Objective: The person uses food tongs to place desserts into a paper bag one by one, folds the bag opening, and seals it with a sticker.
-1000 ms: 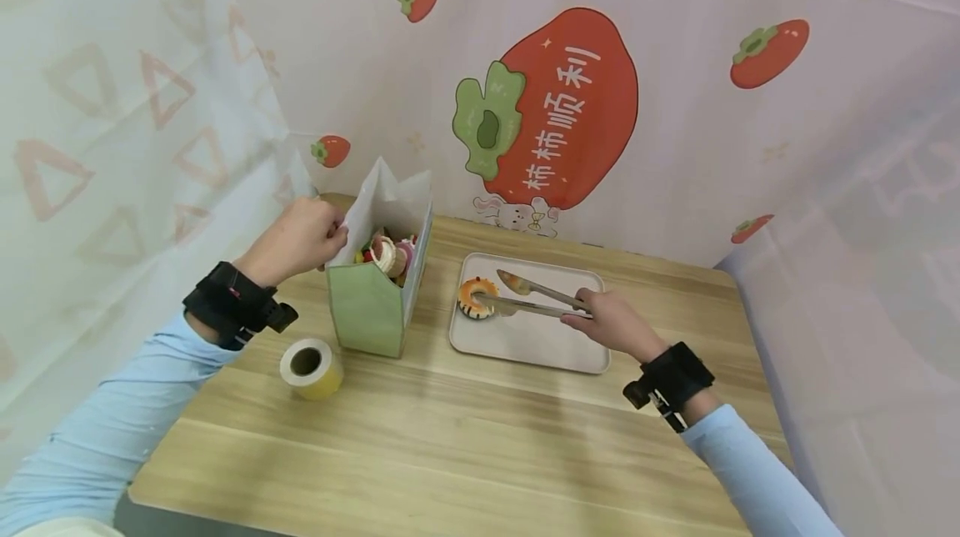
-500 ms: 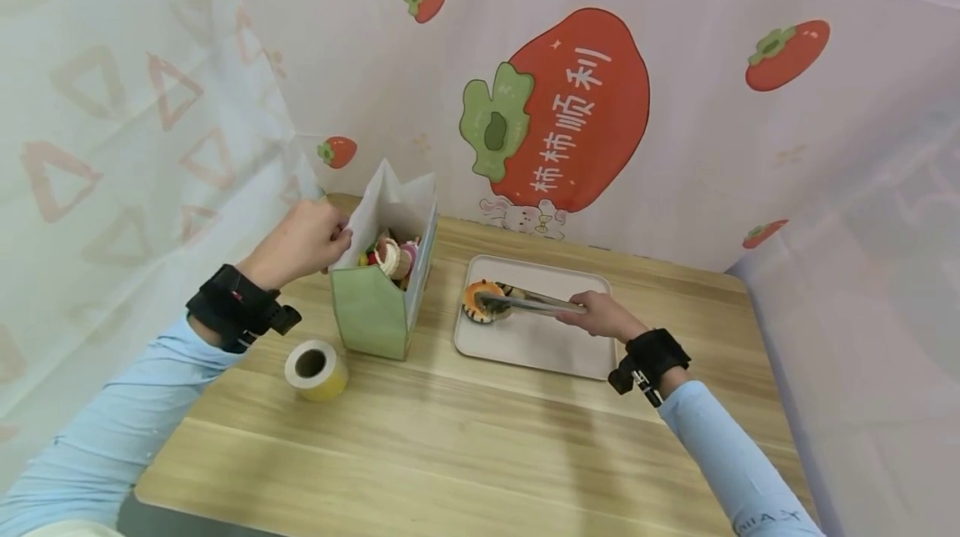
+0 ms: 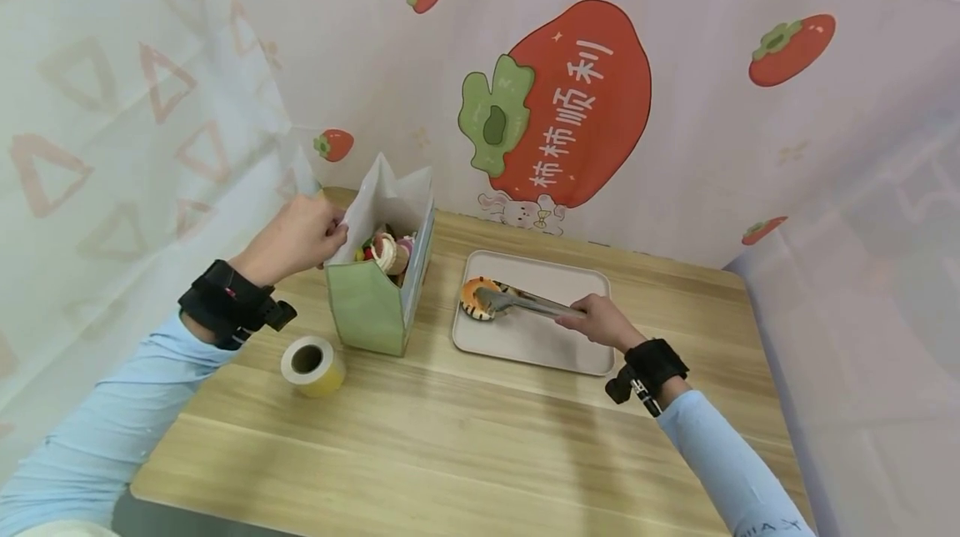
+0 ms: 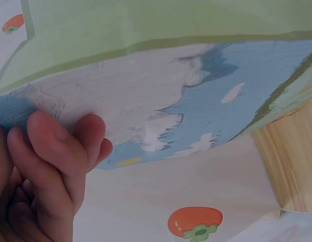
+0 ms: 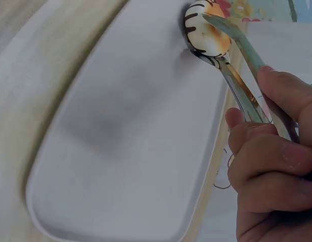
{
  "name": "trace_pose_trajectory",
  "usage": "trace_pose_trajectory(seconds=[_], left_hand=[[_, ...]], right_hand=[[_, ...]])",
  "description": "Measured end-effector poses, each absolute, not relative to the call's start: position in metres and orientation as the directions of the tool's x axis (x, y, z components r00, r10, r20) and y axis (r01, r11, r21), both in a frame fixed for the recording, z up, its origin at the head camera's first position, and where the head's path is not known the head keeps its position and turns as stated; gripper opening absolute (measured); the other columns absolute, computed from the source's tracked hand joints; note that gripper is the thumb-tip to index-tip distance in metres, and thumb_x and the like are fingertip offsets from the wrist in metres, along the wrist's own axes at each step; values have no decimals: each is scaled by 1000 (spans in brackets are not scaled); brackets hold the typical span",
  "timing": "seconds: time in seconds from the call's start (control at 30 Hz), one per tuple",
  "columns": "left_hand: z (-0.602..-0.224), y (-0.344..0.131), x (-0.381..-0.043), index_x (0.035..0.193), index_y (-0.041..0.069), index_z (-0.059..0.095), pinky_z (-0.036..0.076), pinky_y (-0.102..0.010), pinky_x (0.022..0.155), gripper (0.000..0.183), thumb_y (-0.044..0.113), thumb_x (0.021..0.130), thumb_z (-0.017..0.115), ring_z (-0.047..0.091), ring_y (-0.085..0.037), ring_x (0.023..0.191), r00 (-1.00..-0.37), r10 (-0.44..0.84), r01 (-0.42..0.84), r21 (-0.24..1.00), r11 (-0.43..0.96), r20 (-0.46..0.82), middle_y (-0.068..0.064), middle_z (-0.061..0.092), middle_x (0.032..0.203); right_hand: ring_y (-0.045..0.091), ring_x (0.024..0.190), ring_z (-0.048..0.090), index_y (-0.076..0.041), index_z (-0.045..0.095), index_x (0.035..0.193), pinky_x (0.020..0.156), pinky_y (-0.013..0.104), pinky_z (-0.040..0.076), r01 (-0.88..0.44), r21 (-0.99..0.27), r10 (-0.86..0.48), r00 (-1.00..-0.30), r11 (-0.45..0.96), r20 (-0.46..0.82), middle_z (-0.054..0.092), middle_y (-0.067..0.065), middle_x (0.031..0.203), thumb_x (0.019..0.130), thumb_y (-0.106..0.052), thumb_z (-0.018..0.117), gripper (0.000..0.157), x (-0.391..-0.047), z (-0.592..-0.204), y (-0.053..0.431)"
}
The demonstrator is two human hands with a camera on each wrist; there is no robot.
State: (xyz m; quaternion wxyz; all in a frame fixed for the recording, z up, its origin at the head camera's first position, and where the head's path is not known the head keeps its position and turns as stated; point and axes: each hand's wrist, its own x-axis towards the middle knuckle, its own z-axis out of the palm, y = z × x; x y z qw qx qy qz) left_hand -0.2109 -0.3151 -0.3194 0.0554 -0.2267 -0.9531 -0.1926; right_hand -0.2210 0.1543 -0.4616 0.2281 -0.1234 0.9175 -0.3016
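Observation:
My left hand (image 3: 296,238) pinches the upper edge of a green and blue paper bag (image 3: 366,308); the left wrist view shows its curled fingers against the bag's painted side (image 4: 206,111). Inside the bag sit several toy-like pastries, among them a cream-topped one (image 3: 384,252). My right hand (image 3: 603,323) grips metal tongs (image 3: 536,304). Their tips are closed around an orange-glazed doughnut (image 3: 471,295) with dark stripes, at the left end of a pale tray (image 3: 540,347). In the right wrist view, one arm of the tongs lies on each side of the doughnut (image 5: 195,33).
A roll of yellowish tape (image 3: 322,380) stands in front of the bag on the wooden table (image 3: 450,445). White printed cloth (image 3: 675,145) hangs behind the table and at both sides.
The tongs were spread apart at the doughnut a second ago and have since closed on it. My right hand has moved slightly left. My left hand keeps its hold on the bag.

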Motion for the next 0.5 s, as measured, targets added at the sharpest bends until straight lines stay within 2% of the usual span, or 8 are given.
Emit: trace_pose_trajectory(seconds=[0.23, 0.5], left_hand=[[-318, -313, -211, 58, 12, 52, 38, -24, 45, 37, 1, 93, 52, 50, -4, 38, -882, 420, 469, 329, 820, 211, 4, 47, 42], [-316, -310, -209, 56, 13, 51, 39, -26, 47, 39, 2, 93, 52, 51, -5, 38, -885, 418, 465, 328, 822, 206, 3, 48, 42]], right_hand=[[10, 50, 36, -8, 65, 81, 51, 26, 30, -40, -659, -355, -866, 751, -352, 36, -5, 58, 97, -37, 63, 33, -213, -461, 166], [10, 51, 36, -3, 70, 98, 48, 23, 30, 38, -705, -299, -889, 708, -347, 40, -5, 63, 98, -36, 63, 34, -206, -436, 186]])
